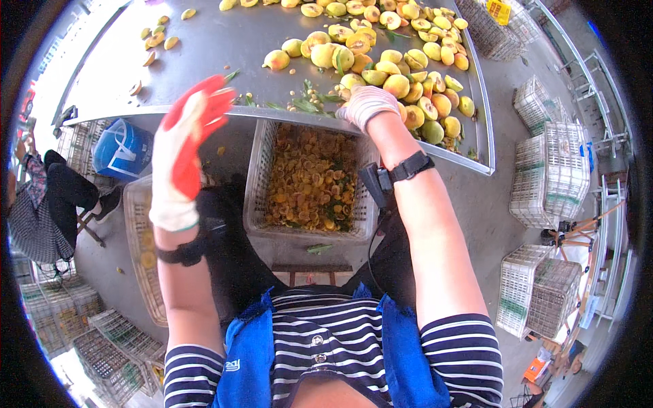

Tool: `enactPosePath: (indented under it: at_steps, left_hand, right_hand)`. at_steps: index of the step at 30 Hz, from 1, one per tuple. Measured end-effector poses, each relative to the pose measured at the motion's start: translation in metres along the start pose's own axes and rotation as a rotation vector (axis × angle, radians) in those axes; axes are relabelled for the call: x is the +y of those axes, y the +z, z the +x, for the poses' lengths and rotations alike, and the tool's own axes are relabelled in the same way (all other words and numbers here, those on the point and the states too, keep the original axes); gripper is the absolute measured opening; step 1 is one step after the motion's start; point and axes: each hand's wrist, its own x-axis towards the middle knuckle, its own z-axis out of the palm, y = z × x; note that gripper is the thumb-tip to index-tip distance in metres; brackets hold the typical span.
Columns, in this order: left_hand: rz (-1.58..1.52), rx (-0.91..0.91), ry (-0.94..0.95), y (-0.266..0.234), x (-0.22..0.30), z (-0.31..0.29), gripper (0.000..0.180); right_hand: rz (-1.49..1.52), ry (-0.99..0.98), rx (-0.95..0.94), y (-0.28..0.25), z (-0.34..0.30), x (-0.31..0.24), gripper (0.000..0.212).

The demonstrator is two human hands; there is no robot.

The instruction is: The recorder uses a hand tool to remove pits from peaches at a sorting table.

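Fruit (pixel 396 86) looks light, firm, likely slick where cut; best held by uncut sides; left hand (pixel 188 132) unclenched, empty; right hand (pixel 371 106) curls against fruit, grasp unclear

The red-and-white-gloved left hand (pixel 185 146) hangs outstretched, the pale-gloved right hand (pixel 371 106) beside round yellow fruit (pixel 397 86) on a grey metal table (pixel 218 41).
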Motion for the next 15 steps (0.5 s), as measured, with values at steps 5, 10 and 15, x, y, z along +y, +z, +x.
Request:
enactPosePath:
  at_steps: [5, 10, 15]
  left_hand:
    - [-0.222, -0.190, -0.133, 0.052, -0.016, 0.037, 0.050]
    - [-0.576, -0.137, -0.283, 0.083, -0.056, 0.046, 0.055]
    - [-0.202, -0.291, 0.096, 0.093, -0.085, 0.040, 0.056]
  right_hand:
    - [0.242, -0.158, 0.172, 0.022, 0.022, 0.052, 0.050]
    - [0.991, -0.521, 0.255, 0.055, -0.002, 0.060, 0.046]
    - [1.387, -0.423, 0.184, 0.060, -0.029, -0.014, 0.039]
